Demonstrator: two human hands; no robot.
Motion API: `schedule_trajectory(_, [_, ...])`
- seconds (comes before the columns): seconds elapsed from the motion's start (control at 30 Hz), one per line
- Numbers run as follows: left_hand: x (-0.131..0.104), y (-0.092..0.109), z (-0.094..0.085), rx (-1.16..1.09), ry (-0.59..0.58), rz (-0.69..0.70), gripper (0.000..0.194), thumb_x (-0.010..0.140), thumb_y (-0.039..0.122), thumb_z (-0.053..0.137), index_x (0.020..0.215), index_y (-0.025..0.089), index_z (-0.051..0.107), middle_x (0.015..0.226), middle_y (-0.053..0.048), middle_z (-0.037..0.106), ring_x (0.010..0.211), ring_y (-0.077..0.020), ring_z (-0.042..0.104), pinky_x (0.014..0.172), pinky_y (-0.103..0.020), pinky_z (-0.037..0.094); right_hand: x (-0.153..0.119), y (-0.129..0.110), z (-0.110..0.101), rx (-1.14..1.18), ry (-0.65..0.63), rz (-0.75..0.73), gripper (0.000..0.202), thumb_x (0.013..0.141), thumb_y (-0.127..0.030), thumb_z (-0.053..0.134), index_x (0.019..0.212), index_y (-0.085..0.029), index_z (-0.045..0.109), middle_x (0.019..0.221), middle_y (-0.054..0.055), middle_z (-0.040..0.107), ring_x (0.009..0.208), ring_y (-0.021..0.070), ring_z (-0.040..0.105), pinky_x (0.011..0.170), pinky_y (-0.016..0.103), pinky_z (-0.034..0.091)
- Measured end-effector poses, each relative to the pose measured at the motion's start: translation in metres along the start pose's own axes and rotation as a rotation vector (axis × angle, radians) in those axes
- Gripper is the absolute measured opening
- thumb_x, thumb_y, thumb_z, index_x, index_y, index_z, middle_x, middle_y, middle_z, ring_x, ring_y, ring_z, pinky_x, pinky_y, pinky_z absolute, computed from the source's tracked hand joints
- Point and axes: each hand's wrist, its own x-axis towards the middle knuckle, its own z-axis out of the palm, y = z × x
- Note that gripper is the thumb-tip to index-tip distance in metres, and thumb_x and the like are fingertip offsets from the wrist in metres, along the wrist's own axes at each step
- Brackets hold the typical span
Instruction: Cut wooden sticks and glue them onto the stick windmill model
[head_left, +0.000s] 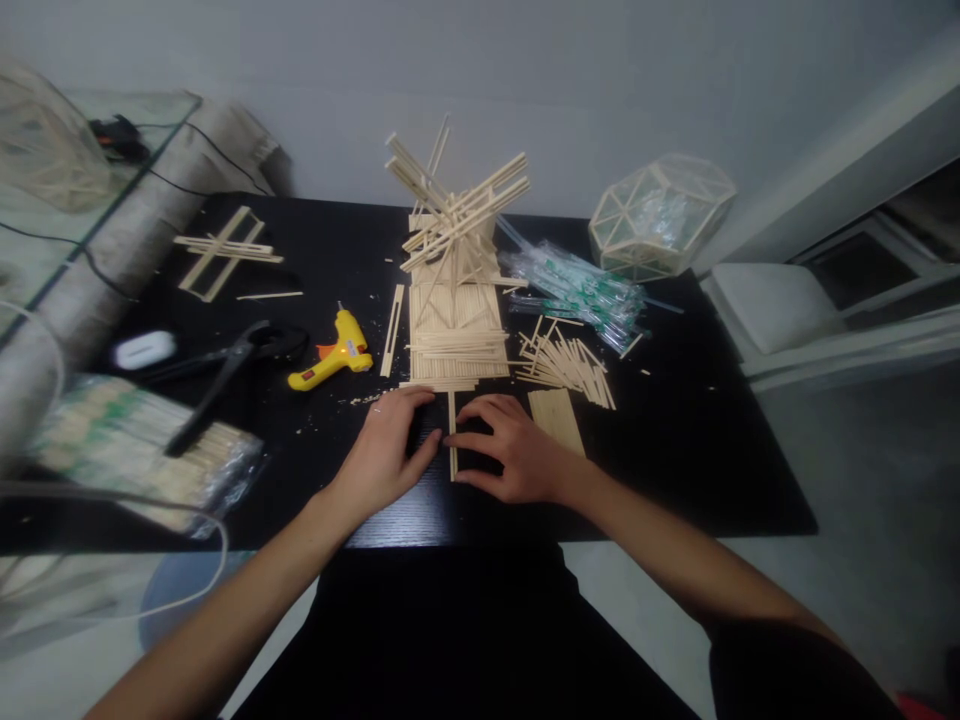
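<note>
A short row of thin wooden sticks (453, 462) lies lengthwise on the black table before me. My right hand (510, 450) is on these sticks from the right, one finger reaching across them and the others along their edge. To their left, my left hand (386, 445) has thumb and fingers apart, holding nothing I can see. Its fingertips are close to some crosswise sticks (442, 384); contact is unclear. Just beyond stands a stick-built model with crossed blades (454, 225) on a slatted base (457, 310), with several loose sticks (459, 345) across it.
On the left are a yellow glue gun (334, 355), black-handled pliers (232, 365), a white case (145, 350), a packet of sticks (135, 450) and a crossed stick frame (225, 252). Rightward lie loose sticks (574, 368), a flat stick panel (556, 420), plastic wrappers (577, 285) and a faceted frame (660, 215).
</note>
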Motion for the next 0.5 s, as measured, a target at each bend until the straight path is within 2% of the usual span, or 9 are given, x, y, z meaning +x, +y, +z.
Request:
schedule_trajectory(0.27, [-0.0002,0.0,-0.0001,0.005,-0.017,-0.004,0.035,0.099,0.023,0.063,0.132,0.02,0.052,0.135,-0.014,0.063,0.127,-0.0302,0.06,0.109,-0.054,0.051,0.0005,-0.0008,-0.0011,-0.014,0.008,0.027,0.029,0.094,-0.041,0.075,0.113,-0.019,0.075,0.119,0.014,0.064,0.118,0.0305,0.058,0.106,0.051,0.049])
schedule_trajectory(0.5, [0.0006,0.0015,-0.0007,0.009,-0.022,-0.013,0.033,0.098,0.021,0.063,0.13,0.021,0.053,0.135,-0.013,0.063,0.127,-0.0298,0.06,0.109,-0.054,0.051,0.001,0.0017,-0.0002,-0.036,0.109,0.091,0.019,0.094,-0.035,0.076,0.095,-0.016,0.071,0.113,0.015,0.068,0.11,0.0306,0.062,0.1,0.049,0.051])
